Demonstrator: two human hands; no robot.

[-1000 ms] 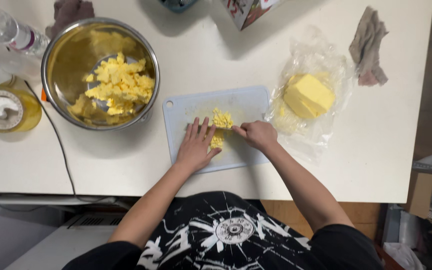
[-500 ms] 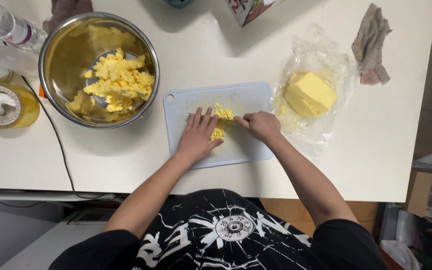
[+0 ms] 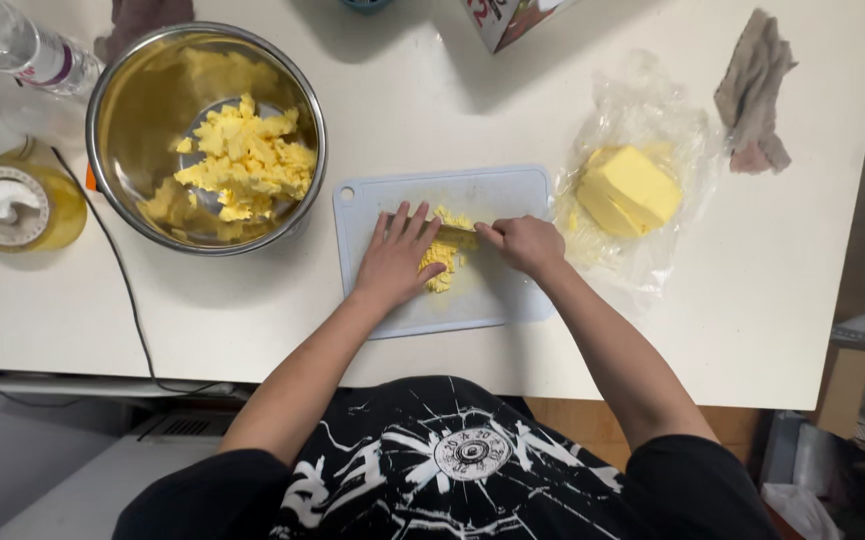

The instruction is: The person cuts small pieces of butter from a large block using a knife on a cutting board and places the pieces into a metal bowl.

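Standing at the far left of the white table are a clear plastic bottle and a yellow jar with a white lid. Just beside them sits a metal bowl holding yellow butter pieces. A pale blue cutting board lies next to the bowl. On it, the left hand presses flat, fingers spread apart, beside a small heap of butter. The right hand is closed around a knife whose blade lies across that heap. Further right, a butter block rests on clear plastic wrap, with a grey rag near the table's edge.
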